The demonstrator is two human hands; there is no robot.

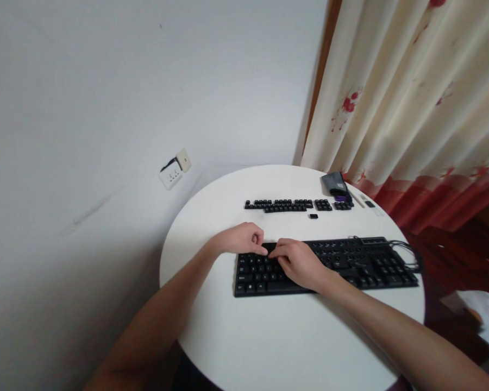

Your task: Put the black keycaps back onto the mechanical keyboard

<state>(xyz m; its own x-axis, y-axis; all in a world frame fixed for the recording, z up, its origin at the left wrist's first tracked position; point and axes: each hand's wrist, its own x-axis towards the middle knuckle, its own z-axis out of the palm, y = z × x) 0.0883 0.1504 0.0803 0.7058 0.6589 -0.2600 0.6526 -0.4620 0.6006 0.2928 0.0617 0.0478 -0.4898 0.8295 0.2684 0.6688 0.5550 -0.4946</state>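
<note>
A black keyboard lies across the white round table, its upper left part bare of some keycaps. My left hand rests at the keyboard's top left edge with its fingers curled in and one digit reaching down to the upper keys. Just to the right, my right hand is over the left-middle keys, its thumb and fingertips drawn together at nearly the same spot. Whatever may be between the fingertips of either hand is too small to see. Behind the keyboard, loose black keycaps sit in rows.
A single keycap lies apart, in front of the rows. A dark grey pouch and small items stand at the back right of the table. The coiled cable is at the keyboard's right end. Wall on the left, curtain on the right.
</note>
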